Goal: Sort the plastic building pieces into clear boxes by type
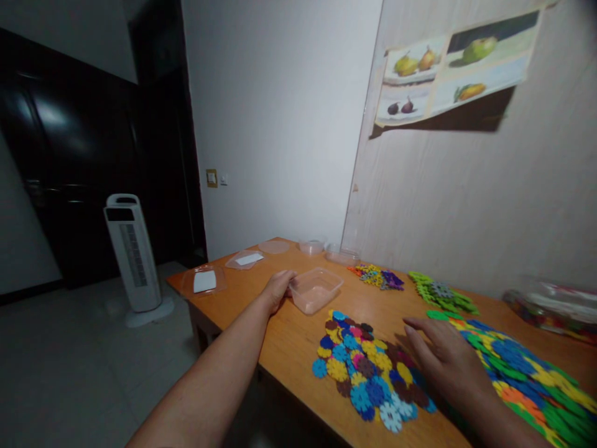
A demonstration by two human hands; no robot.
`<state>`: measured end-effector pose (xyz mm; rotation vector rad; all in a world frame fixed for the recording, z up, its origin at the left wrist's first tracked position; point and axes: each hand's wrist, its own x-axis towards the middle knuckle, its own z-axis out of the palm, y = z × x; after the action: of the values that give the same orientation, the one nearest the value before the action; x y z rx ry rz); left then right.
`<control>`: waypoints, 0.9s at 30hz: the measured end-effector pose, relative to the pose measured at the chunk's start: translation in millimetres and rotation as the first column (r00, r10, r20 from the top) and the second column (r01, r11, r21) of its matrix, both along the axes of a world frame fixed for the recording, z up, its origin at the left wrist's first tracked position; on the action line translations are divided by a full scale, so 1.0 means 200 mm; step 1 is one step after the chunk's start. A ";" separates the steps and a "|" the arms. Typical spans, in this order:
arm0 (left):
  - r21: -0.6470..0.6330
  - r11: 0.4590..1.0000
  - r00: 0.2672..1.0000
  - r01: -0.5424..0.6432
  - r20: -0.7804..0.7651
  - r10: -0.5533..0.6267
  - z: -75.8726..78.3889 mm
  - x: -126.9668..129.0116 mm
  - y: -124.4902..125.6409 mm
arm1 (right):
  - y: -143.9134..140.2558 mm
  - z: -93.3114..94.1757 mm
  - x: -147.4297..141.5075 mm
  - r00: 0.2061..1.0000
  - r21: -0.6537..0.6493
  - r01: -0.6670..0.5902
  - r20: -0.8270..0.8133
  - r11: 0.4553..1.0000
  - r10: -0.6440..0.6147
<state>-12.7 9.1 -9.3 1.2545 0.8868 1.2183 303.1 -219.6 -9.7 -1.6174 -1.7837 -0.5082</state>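
Observation:
My left hand (278, 290) grips the left rim of a clear rectangular plastic container (317, 295), which stands on the table. Nothing shows inside the container. My right hand (445, 351) is held over the right side of a pile of coloured snowflake discs (366, 367), its fingers stretched out and nothing visible in them. Blue, yellow, brown, pink and white discs make up this pile. Just right of that hand spreads a heap of larger green, blue, yellow and orange pieces (527, 367), partly hidden by it.
Behind, small coloured pieces (377, 277) and green pieces (441, 292) lie on the wooden table (249, 292). Clear containers (342, 254) stand by the wall. Lids (275, 247) lie at the left, two bearing white paper (204, 281). A filled clear container (555, 305) sits far right.

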 end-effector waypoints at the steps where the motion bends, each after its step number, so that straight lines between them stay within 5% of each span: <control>1: 0.003 1.000 1.000 -0.007 0.004 0.007 0.00 0.00 0.00 | 0.00 0.00 0.00 1.000 0.000 0.006 0.000 1.000 -0.006; 16: 0.107 0.993 0.996 -0.041 -0.073 0.049 0.00 0.01 -0.02 | 0.00 0.00 -0.01 0.990 -0.047 0.040 -0.134 0.998 -0.046; 27: 0.112 0.993 0.993 -0.019 -0.117 0.032 -0.01 0.02 -0.02 | 0.02 0.04 -0.07 0.965 -0.198 0.023 -0.253 0.980 -0.073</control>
<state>-9.1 5.5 -10.8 1.4209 0.9337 1.2371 288.3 -215.4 -1.1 -1.7728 -1.6395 -0.1360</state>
